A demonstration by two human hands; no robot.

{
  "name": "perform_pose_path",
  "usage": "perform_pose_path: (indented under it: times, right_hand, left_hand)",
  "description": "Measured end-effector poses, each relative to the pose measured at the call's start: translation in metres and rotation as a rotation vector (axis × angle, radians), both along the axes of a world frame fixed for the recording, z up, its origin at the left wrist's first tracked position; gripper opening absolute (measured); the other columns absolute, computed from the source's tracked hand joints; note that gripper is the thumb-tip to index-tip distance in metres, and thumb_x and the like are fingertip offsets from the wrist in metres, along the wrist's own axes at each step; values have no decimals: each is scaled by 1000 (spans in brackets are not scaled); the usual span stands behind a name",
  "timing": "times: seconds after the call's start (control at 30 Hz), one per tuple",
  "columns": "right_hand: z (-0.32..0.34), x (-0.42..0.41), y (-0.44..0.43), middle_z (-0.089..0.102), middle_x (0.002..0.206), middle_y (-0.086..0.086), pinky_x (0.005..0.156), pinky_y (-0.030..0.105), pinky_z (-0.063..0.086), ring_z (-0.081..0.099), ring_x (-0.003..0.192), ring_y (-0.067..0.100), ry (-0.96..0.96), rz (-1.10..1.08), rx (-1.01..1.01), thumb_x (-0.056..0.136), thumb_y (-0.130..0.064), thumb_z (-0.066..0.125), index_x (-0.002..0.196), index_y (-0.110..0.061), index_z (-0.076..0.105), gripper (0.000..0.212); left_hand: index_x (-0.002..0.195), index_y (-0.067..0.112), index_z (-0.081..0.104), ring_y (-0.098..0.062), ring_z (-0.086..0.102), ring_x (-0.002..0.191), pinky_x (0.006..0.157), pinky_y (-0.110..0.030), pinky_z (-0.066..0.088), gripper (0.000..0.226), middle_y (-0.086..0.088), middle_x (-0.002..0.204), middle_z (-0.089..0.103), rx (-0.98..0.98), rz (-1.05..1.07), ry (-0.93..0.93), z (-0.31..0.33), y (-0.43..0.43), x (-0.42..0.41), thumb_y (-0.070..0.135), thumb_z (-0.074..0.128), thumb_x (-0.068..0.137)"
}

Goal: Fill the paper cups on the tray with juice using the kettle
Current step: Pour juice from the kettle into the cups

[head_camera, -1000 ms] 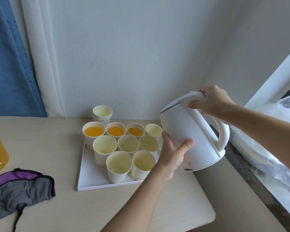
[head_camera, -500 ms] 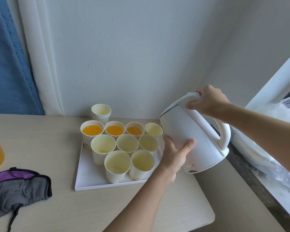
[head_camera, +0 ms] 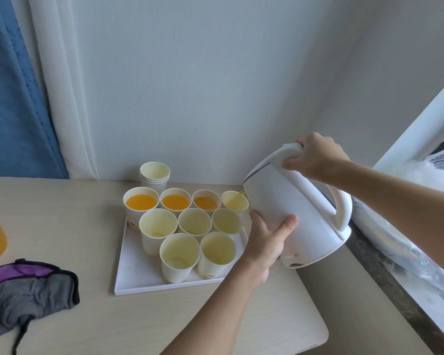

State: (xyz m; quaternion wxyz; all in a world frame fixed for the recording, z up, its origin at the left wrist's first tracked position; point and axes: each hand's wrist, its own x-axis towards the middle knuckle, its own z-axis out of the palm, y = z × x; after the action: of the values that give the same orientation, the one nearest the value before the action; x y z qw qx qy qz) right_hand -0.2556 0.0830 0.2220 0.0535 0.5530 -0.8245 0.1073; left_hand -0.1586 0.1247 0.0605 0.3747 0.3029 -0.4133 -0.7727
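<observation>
Gripping kettle handle — right hand | left hand clasping body | beige table, white wall

White textured wall behind, corner at right. Blue curtain and white curtain hang at left. Pale wood-grain tabletop, rounded near corner. Dark speckled sill beneath white window frame, right. Soft daylight.

Bare forearms, bare hands

Right hand: raised, fingers curled round kettle handle. Left hand: forearm extended, palm cupping kettle body, thumb spread.
</observation>
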Motion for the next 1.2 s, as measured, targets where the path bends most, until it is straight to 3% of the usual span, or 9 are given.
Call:
perform_pose_path:
  times: [0.23, 0.43, 1.0, 1.2]
  right_hand:
    - [1, -1, 1, 64, 86, 8, 66, 33, 48, 62, 83, 35, 12, -14, 17, 81, -30, 73, 99, -14, 65, 25]
    - [3, -3, 2, 63, 85, 8, 66, 33, 48, 61, 83, 35, 26, -16, 26, 82, -32, 73, 100, -14, 64, 26]
    - [3, -2, 0, 63, 89, 9, 61, 30, 41, 60, 84, 35, 36, -23, 31, 84, -34, 70, 101, -12, 62, 29]
    - [4, -1, -1, 62, 89, 8, 61, 30, 41, 60, 84, 34, 41, -21, 42, 85, -33, 70, 103, -12, 61, 30]
  left_hand:
    - [133, 31, 42, -16, 66, 117, 79, -35, 54, 47, 19, 123, 67, 39, -29, 11, 6, 4, 2, 37, 72, 97]
    - [131, 30, 42, -18, 66, 118, 85, -40, 55, 47, 19, 122, 67, 40, -31, 17, 7, 5, 0, 37, 73, 97]
    - [134, 28, 42, -22, 67, 119, 71, -33, 55, 47, 9, 131, 67, 24, -29, 34, 2, 2, -2, 35, 71, 98]
    - [132, 29, 44, -23, 67, 119, 89, -49, 58, 47, 10, 131, 68, 23, -34, 27, -2, -1, -5, 37, 73, 96]
